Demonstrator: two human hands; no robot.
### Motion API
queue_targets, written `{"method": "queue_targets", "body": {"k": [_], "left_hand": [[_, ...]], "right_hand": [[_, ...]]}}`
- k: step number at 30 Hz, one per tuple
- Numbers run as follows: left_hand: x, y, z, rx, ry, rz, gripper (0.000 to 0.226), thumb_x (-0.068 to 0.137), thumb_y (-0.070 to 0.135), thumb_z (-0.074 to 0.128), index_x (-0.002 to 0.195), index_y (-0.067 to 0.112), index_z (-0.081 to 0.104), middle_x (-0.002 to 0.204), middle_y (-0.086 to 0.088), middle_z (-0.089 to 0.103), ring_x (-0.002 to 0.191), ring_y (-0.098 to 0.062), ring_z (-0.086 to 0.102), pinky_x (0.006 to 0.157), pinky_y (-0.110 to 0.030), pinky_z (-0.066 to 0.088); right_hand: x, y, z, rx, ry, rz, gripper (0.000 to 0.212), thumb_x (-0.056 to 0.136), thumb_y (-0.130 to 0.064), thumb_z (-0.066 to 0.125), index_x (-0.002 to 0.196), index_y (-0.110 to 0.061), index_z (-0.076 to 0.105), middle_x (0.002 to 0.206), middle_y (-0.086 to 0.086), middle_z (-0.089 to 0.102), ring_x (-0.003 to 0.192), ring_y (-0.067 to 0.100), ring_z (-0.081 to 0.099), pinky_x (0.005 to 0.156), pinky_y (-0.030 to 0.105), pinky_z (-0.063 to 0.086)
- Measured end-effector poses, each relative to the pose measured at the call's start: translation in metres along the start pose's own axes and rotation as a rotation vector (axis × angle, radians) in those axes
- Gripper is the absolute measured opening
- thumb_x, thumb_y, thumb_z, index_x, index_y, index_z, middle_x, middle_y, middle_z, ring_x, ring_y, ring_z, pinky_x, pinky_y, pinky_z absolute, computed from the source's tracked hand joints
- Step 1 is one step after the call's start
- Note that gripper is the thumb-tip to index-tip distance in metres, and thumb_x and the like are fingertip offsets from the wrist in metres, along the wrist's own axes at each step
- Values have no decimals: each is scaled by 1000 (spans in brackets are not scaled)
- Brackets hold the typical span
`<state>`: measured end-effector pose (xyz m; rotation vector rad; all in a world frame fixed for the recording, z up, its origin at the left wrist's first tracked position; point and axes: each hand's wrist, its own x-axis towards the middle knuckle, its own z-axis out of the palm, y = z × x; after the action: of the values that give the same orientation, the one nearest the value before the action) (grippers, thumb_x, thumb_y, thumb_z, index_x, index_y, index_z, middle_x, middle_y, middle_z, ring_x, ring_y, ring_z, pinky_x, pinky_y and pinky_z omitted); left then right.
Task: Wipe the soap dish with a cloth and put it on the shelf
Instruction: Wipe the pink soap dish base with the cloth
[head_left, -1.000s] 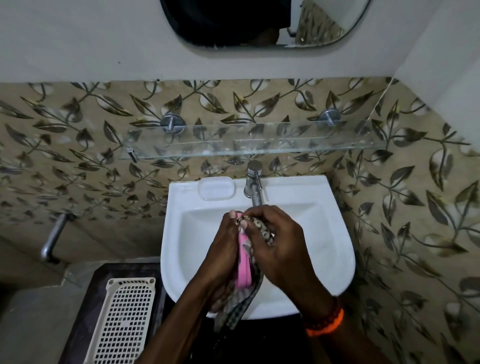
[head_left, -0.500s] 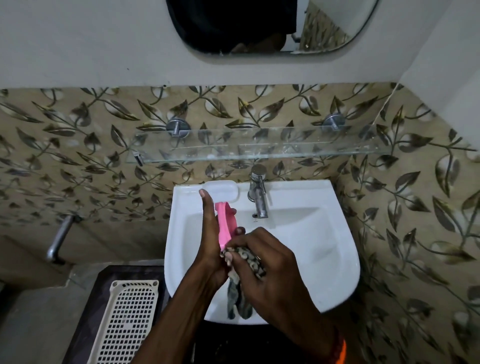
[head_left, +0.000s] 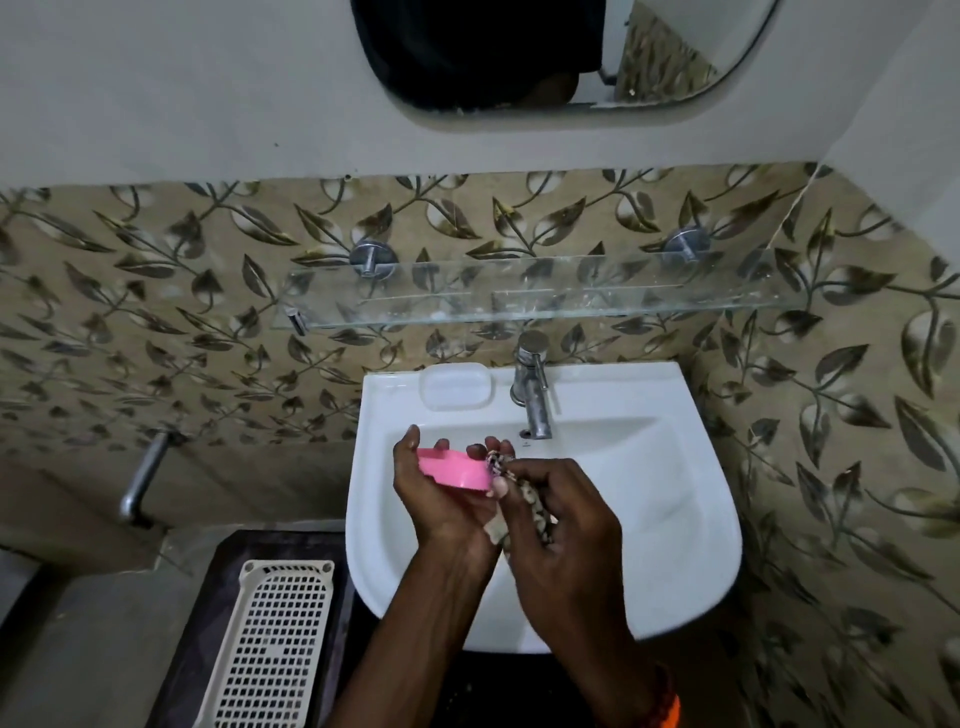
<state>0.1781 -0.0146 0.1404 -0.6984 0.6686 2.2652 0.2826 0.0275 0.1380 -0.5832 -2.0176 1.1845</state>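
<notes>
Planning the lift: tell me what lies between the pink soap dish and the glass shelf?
Head view: only the white basin's back ledge and steel tap, right of the straight path.

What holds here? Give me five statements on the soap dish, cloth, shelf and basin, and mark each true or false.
1. The left hand holds the pink soap dish. True.
2. The soap dish already sits on the glass shelf. False: it is held over the white basin.
3. The right hand grips the patterned cloth. True.
4. The cloth lies on the shelf. False: it is pressed to the dish's end.
5. The tap is running. False: no water shows.
</notes>
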Motion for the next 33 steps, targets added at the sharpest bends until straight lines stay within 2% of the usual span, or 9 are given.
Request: {"method": "queue_targets", "body": {"k": [6, 9, 12, 17, 21, 25, 27, 30, 33], "left_hand": [[-1, 3, 2, -57, -112, 59, 30, 89, 43, 61, 80, 14, 58, 81, -15, 56, 71, -31, 63, 74, -40, 56], [-7, 4, 2, -89, -132, 47, 32, 87, 46, 61, 85, 14, 61, 92, -16, 60, 76, -34, 65, 66, -36, 59], [-9, 4, 2, -130, -131, 62, 34, 88, 46, 63, 88, 12, 60, 99, -16, 59, 86, -34, 65, 72, -40, 61], [-12, 6, 7, -174, -159, 17, 33, 90, 42, 63, 83, 11, 60, 88, -16, 61, 88, -35, 67, 84, -51, 56], [-14, 7, 2, -156, -195, -21, 36, 90, 47, 59, 91, 11, 60, 110, -15, 59, 94, -35, 65, 62, -40, 62], [-16, 7, -2, -126, -212, -14, 40, 89, 50, 60, 96, 10, 61, 113, -16, 61, 97, -37, 68, 73, -40, 57], [-16, 5, 1, -130, -222, -2, 40, 89, 50, 60, 96, 10, 61, 110, -15, 62, 96, -37, 69, 68, -39, 62], [-18, 2, 5, -160, -235, -39, 38, 90, 47, 62, 95, 9, 60, 97, -17, 65, 87, -38, 72, 79, -45, 64], [-20, 2, 5, -160, -241, -91, 38, 89, 48, 62, 99, 12, 60, 114, -15, 62, 99, -38, 69, 74, -44, 64]], "right_hand": [[-8, -15, 6, -16, -13, -167, 19, 94, -9, 70, 110, -16, 76, 105, -5, 69, 103, 5, 70, 86, 23, 56], [0, -7, -4, -69, 64, -88, 14, 93, -7, 73, 102, -17, 77, 94, -6, 70, 91, 7, 69, 77, 26, 56], [-1, -4, -6, -38, 70, -61, 9, 93, -7, 73, 98, -13, 77, 91, -4, 71, 89, 10, 70, 74, 34, 57], [-10, -21, 6, 50, -44, -231, 15, 93, -4, 72, 105, -12, 77, 102, -2, 70, 101, 8, 69, 86, 23, 55], [2, -8, -4, 45, 41, -75, 10, 95, -12, 71, 99, -17, 77, 92, -8, 71, 89, 7, 71, 73, 31, 58], [3, 0, -5, 85, 72, 85, 8, 97, -18, 70, 96, -21, 77, 87, -11, 70, 82, 12, 72, 65, 40, 59], [0, -6, -4, 73, 44, -18, 8, 97, -18, 69, 101, -20, 76, 93, -12, 69, 87, 12, 72, 69, 37, 60], [-9, -18, 2, 82, -34, -219, 16, 94, -6, 70, 107, -14, 76, 104, -5, 70, 101, 8, 70, 85, 24, 55], [-2, -17, -4, 52, -2, -186, 13, 95, -9, 71, 103, -17, 77, 99, -7, 71, 97, 4, 70, 83, 18, 53]]}}
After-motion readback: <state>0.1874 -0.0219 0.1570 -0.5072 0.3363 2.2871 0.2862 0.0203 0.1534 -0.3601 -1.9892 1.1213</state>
